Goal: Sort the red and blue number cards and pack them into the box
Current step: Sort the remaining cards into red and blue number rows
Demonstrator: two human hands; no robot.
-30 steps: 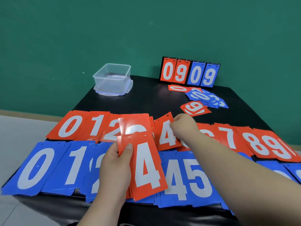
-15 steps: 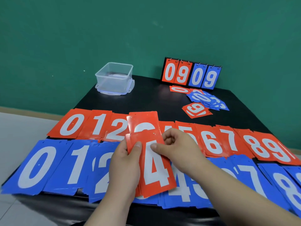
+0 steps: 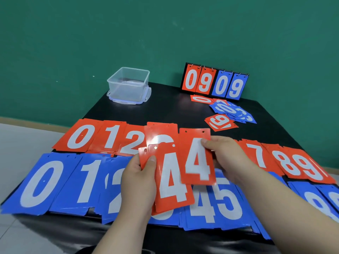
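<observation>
Red number cards (image 3: 80, 138) lie in a row across the black table (image 3: 174, 110), with a row of blue number cards (image 3: 40, 182) nearer to me. My left hand (image 3: 137, 180) grips a small stack of red cards (image 3: 172, 187) with a 4 on top, thumb on its upper left corner. My right hand (image 3: 223, 156) pinches a single red 4 card (image 3: 196, 158) by its right edge, held just right of the stack and overlapping it. The clear plastic box (image 3: 128, 85) stands at the far left of the table.
A black scoreboard stand (image 3: 214, 83) showing 09 09 stands at the table's back right. In front of it lie a loose heap of blue cards (image 3: 231, 110) and a few red cards (image 3: 220, 121). A green wall rises behind.
My right hand has carried a red 4 card from the row over to the stack in my left hand, and now holds it beside the top card.
</observation>
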